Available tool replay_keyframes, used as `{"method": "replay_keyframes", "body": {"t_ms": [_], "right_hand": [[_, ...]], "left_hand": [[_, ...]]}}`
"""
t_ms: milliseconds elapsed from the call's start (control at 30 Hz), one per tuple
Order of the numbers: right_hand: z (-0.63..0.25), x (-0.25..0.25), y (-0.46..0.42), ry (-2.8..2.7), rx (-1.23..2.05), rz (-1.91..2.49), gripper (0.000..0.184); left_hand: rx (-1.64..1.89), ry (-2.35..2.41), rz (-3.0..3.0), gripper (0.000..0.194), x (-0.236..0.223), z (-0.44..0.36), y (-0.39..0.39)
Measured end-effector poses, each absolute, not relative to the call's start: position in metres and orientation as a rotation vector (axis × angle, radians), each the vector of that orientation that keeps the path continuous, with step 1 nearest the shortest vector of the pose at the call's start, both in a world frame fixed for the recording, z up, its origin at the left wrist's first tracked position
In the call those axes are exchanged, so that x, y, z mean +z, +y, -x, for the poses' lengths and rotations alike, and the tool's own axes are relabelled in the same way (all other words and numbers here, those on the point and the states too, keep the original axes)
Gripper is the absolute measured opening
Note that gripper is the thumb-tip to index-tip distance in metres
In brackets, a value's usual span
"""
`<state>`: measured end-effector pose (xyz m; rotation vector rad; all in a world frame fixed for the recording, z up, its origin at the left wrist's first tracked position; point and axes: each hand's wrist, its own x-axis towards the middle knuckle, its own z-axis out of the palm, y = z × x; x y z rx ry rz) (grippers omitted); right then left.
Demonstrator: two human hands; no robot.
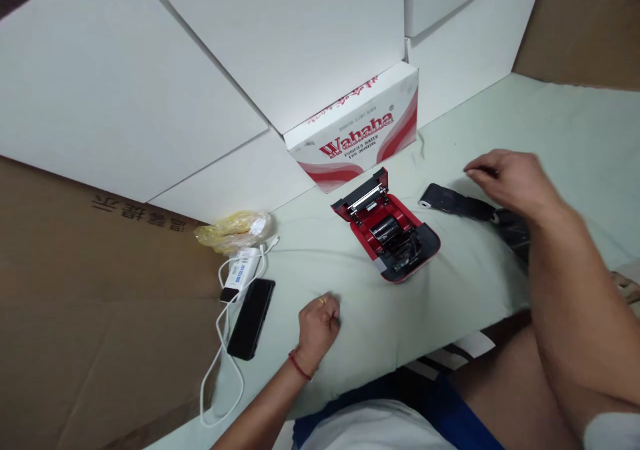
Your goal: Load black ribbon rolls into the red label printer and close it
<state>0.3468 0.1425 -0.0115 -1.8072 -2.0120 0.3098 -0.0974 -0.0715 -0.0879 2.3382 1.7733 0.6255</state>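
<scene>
Black roll [387, 229] sits in the printer [426, 242], lid [365, 195] unclosed; left hand [319, 329] is balled, right hand [516, 180] maybe pinching, can't tell

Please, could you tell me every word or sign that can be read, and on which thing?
"Wahaha ®": white-and-red box.
"PURIFIED WATER FOR DRINKING": the same box.
"温馨提示", upside down: brown cardboard.
Too small or blurred: the box's grey line and red top lettering, blue print on the small white pack.
</scene>
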Motion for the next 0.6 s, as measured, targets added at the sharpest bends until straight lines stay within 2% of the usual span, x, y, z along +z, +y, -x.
{"method": "replay_keyframes", "body": {"t_ms": [167,333,467,600], "right_hand": [[-0.313,-0.040,0.169,-2.294,0.358,1.715,0.052],[-0.310,-0.069,0.186,-2.510,0.586,1.414,0.071],[-0.302,-0.076,0.191,-2.688,0.542,1.398,0.060],[-0.296,-0.065,0.187,-2.751,0.447,1.407,0.043]], "left_hand": [[0.599,1.768,-2.460,0.029,-0.087,0.096,-0.074],[0.682,1.743,-2.416,0.030,-0.091,0.098,-0.074],[0.870,1.688,-2.183,0.030,-0.080,0.092,-0.071],[0.945,1.670,-2.002,0.027,-0.035,0.061,-0.047]]}}
